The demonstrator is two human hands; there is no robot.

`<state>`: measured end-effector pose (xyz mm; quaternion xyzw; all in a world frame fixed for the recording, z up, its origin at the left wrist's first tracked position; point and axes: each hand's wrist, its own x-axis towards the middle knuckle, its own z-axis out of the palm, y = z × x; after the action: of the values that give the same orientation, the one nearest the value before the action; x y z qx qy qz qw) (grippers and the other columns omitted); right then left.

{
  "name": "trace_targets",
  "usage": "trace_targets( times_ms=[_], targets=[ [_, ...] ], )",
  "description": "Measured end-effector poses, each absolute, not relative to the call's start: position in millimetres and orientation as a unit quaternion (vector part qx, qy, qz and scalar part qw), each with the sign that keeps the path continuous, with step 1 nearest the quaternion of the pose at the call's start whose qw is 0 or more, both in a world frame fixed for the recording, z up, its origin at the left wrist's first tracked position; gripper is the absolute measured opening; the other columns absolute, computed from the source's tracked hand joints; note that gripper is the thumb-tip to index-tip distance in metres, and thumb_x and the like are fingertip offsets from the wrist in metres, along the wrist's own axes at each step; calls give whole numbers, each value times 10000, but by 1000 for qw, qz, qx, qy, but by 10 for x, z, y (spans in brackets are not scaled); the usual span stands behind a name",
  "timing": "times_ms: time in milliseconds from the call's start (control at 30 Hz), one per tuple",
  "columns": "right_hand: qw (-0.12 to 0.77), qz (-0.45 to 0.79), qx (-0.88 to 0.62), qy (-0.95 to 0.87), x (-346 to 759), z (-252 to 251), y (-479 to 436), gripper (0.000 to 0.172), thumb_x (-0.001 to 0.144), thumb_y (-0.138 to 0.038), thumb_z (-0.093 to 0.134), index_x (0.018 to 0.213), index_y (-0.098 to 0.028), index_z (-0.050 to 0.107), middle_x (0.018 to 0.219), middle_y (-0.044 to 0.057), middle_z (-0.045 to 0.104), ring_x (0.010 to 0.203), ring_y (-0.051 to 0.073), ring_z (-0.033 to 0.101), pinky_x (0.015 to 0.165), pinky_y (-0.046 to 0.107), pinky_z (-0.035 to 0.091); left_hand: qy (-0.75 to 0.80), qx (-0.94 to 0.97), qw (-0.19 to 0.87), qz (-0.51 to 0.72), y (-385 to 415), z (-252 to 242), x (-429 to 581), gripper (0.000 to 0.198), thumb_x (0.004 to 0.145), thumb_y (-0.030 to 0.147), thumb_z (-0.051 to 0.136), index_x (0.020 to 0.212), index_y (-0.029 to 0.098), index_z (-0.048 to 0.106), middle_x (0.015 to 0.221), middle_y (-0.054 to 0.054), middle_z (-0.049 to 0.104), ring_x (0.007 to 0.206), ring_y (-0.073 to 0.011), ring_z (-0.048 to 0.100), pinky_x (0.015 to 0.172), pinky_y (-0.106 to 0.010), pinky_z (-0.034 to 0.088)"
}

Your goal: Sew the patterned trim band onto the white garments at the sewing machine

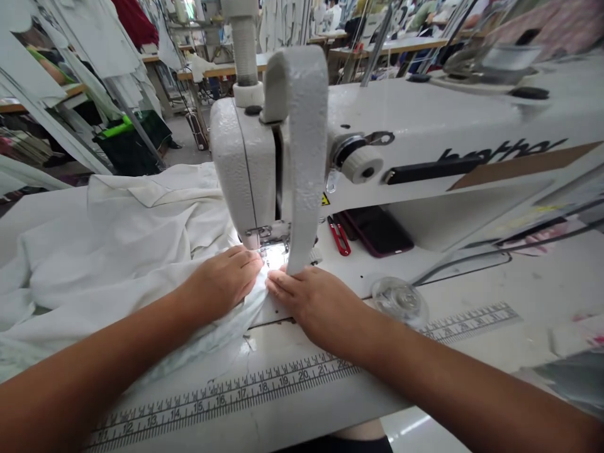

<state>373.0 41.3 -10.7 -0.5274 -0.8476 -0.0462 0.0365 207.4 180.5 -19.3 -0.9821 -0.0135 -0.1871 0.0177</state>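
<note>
1. White cloth (123,239): spread and rumpled, left side of frame. Its narrow front end runs to frame centre, at the lit needle area (275,257).
2. Left hand (227,277): centre, palm down on the cloth, fingers close together and bent, tips just beside the needle area. Can't tell if it pinches or only presses.
3. Right hand (316,302): just right of centre, palm down, fingers close together and pointing left at the cloth edge. Undersides hidden, can't tell if it pinches.
4. Hands near each other, small gap between fingertips, strip of cloth in the gap.
5. Sewing machine (425,126): white, centre to upper right, black lettering on its arm. White upright bar (309,145) in front of its head; lower end by right-hand fingers, contact unclear.
6. Under machine arm, right of centre: red snips (338,238), then dark phone (380,229) lying flat.
7. Clear round bobbin (400,299): right of the right hand, near the forearm.
8. Printed ruler (245,393): on white table (302,415), lower left to right of frame, partly covered by right forearm.
9. Upper left: dark bin (127,148), red cloth (135,22) above.
</note>
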Motion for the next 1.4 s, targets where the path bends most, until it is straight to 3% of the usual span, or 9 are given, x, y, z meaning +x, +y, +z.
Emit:
trace_targets(
  times_ms=[367, 500, 633, 700, 800, 967, 1067, 1200, 1400],
  targets=[
    [114, 15, -567, -815, 3735, -191, 440, 346, 889, -29, 470, 1216, -84, 572, 1237, 97, 617, 1107, 232, 529, 915, 400, 483, -81, -977, -51, -189, 1529, 32, 1675, 226, 951, 167, 443, 1075, 134, 629, 1043, -87, 666, 1011, -189, 597, 918, -346, 514],
    [198, 47, -575, -792, 3689, -106, 284, 438, 828, 24, 459, 1228, -111, 578, 1294, 109, 584, 1182, 238, 498, 965, 430, 463, -173, -977, -40, -119, 1301, 121, 884, 244, 905, 364, 558, 1070, 204, 639, 1023, -73, 667, 924, -214, 632, 802, -350, 551],
    [280, 261, -556, -738, 3373, 101, -163, 280, 907, -109, 466, 1077, -199, 671, 1020, 43, 694, 934, 173, 625, 838, 309, 502, -287, -952, 42, -101, 970, 49, 205, 241, 915, 376, 480, 981, 226, 656, 900, -61, 698, 771, -219, 671, 691, -336, 563],
    [245, 426, -498, -715, 3160, 103, -418, 220, 941, -241, 485, 983, -241, 701, 843, -6, 704, 732, 142, 637, 669, 245, 493, -298, -954, -8, -38, 679, 62, 118, 221, 917, 258, 429, 875, 241, 645, 734, -10, 685, 588, -162, 638, 552, -253, 519],
    [240, 566, -465, -637, 2893, -88, -706, 289, 931, -430, 502, 1020, -238, 698, 869, 4, 710, 735, 168, 643, 615, 242, 471, -183, -966, -159, 84, 293, 200, 382, 178, 873, 202, 495, 759, 253, 621, 602, 47, 636, 468, -120, 566, 454, -200, 433],
    [324, 564, -550, -524, 2744, -400, -939, 487, 924, -556, 417, 956, -152, 687, 875, 67, 695, 833, 246, 623, 721, 318, 484, -243, -947, -199, -64, 557, 283, 1219, 261, 966, 290, 404, 1037, 184, 632, 1058, -77, 692, 978, -180, 644, 872, -308, 509],
    [365, 532, -571, -508, 2764, -388, -1051, 457, 904, -547, 440, 876, -155, 673, 867, 71, 686, 840, 262, 610, 756, 337, 477, -282, -950, -127, -39, 1063, 94, 1373, 536, 953, 464, 417, 1403, 173, 405, 1477, -156, 404, 1386, -316, 327, 1090, -577, 286],
    [392, 522, -576, -492, 2716, -377, -1145, 317, 847, -480, 533, 835, -184, 645, 811, 35, 654, 790, 239, 581, 710, 318, 464, -366, -928, -65, 28, 1648, -48, 973, 572, 956, 544, 320, 1476, 310, 277, 1559, -61, 262, 1444, -326, 189, 1098, -642, 180],
    [357, 546, -532, -540, 2444, -489, -1122, 195, 790, -325, 571, 690, -203, 456, 613, -42, 470, 569, 114, 415, 517, 226, 314, -460, -888, 12, -21, 1675, 187, 477, 356, 899, 323, 466, 1184, 190, 632, 1365, -137, 546, 1261, -324, 487, 1027, -534, 375]
  ],
)
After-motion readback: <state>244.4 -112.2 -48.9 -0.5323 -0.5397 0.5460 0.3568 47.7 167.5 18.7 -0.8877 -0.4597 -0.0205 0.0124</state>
